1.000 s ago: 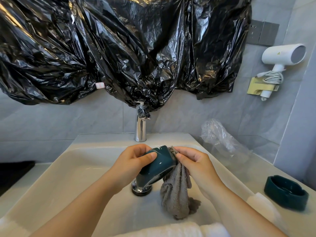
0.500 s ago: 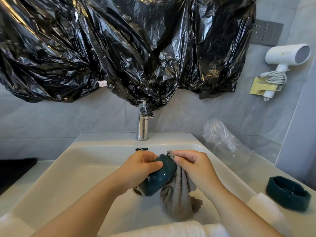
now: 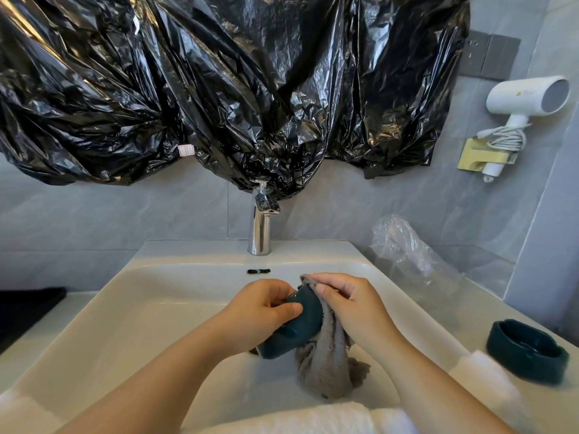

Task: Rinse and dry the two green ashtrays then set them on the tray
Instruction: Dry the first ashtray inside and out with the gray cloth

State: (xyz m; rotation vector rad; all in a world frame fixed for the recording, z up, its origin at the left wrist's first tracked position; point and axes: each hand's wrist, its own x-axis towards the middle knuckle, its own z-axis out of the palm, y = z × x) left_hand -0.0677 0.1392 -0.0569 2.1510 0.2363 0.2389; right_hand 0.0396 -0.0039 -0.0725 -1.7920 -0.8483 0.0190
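Observation:
Over the white sink (image 3: 131,311), my left hand (image 3: 261,305) grips a dark green ashtray (image 3: 294,330) tilted on its side. My right hand (image 3: 347,303) pinches a grey cloth (image 3: 326,364) against the ashtray's upper rim, and the rest of the cloth hangs down into the basin. A second green ashtray (image 3: 526,352) stands upright on the counter at the right, apart from both hands. No tray is in view.
A chrome tap (image 3: 259,230) stands behind the basin under a black plastic sheet (image 3: 219,89). White towels (image 3: 313,418) lie along the front edge. A clear plastic bag (image 3: 407,249) and a wall-mounted hair dryer (image 3: 520,101) are at the right.
Both hands have turned the ashtray, so its base now faces down toward the drain. The right hand has shifted the cloth up over the rim. The view tilted slightly.

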